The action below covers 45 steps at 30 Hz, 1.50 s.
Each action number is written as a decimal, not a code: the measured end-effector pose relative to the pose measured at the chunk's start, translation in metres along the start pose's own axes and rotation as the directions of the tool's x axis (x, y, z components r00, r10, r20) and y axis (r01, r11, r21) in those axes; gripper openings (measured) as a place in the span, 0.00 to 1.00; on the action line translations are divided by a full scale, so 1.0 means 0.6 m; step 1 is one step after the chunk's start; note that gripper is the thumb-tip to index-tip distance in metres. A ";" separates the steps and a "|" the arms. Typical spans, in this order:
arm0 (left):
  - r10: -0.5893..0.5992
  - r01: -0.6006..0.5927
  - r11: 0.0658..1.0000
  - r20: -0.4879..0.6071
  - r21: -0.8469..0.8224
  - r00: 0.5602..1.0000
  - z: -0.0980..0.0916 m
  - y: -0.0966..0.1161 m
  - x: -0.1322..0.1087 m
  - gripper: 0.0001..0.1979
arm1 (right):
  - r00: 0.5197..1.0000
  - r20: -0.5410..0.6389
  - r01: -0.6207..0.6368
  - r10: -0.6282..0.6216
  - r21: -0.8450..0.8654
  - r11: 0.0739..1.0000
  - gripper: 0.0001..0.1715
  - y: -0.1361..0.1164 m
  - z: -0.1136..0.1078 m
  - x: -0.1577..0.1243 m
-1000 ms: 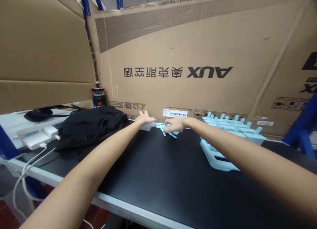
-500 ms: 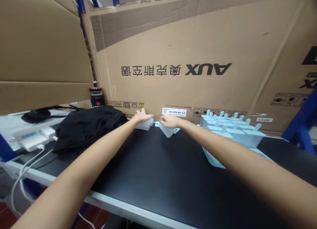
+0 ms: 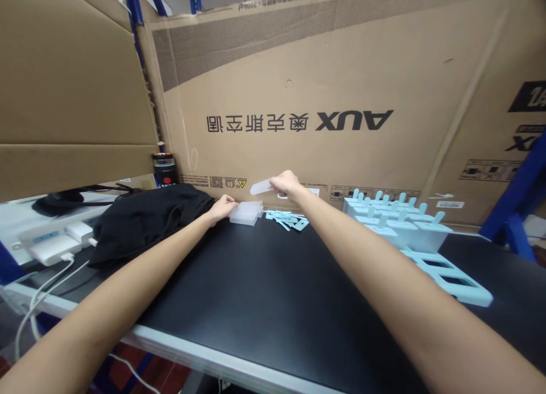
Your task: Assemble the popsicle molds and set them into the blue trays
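Note:
My right hand is closed on one end of a translucent white popsicle mold, holding it tilted above the table. At the left end of a few similar translucent molds lying together, my left hand has its fingers stretched out; its fingertips seem to touch the nearest edge. Below my right hand lies a loose pile of light blue popsicle sticks. To the right, several molds with blue sticks stand in rows, next to a light blue frame with rectangular openings, partly behind my right forearm.
A large cardboard box stands along the back of the black table. On the left are a black cloth bag, a dark bottle, and a white power strip with cables. A blue post rises at the right.
My right hand has lifted the translucent mold off the table, uncovering the blue sticks. My left hand has slid left, from on top of the other molds to their left end.

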<state>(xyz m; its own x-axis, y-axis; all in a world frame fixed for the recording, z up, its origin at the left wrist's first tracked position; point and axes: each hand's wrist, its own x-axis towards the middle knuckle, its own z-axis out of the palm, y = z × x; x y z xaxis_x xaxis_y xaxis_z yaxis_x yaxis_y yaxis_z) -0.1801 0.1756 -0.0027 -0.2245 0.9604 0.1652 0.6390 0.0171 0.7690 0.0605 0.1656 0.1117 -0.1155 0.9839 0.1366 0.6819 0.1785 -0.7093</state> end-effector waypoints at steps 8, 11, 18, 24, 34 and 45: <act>-0.016 0.010 0.993 -0.044 -0.116 0.999 0.009 -0.006 0.010 0.18 | 0.985 0.138 -0.135 0.106 0.215 0.967 0.20 0.018 0.097 0.023; 0.012 -0.019 0.989 -0.049 -0.146 0.999 0.011 -0.005 0.006 0.19 | 0.974 0.188 -0.174 0.129 0.244 0.954 0.21 0.027 0.114 0.024; 0.072 -0.079 0.986 -0.054 -0.144 0.996 0.016 -0.003 0.001 0.15 | 0.956 0.248 -0.219 0.158 0.243 0.945 0.21 0.041 0.125 0.018; 0.104 -0.112 0.986 -0.071 -0.122 0.992 0.016 -0.006 0.002 0.16 | 0.950 0.281 -0.189 0.135 0.171 0.967 0.20 0.044 0.125 -0.001; 0.163 -0.167 0.978 -0.045 -0.126 0.986 0.013 -0.007 -0.002 0.18 | 0.972 0.159 0.193 -0.176 -0.102 0.976 0.04 -0.016 -0.040 -0.090; 0.206 -0.209 0.971 -0.036 -0.115 0.978 0.007 0.015 -0.030 0.18 | 0.807 -0.511 0.121 -0.296 -0.348 0.930 0.22 0.247 -0.159 -0.343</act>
<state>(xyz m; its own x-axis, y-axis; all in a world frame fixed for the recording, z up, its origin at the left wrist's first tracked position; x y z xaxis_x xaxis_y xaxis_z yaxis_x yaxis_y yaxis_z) -0.1673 0.1595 -0.0012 -0.1144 0.9326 0.3423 0.5824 -0.2161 0.7836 0.2543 -0.0115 0.0445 0.0740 0.7354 0.6736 0.8716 0.2806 -0.4020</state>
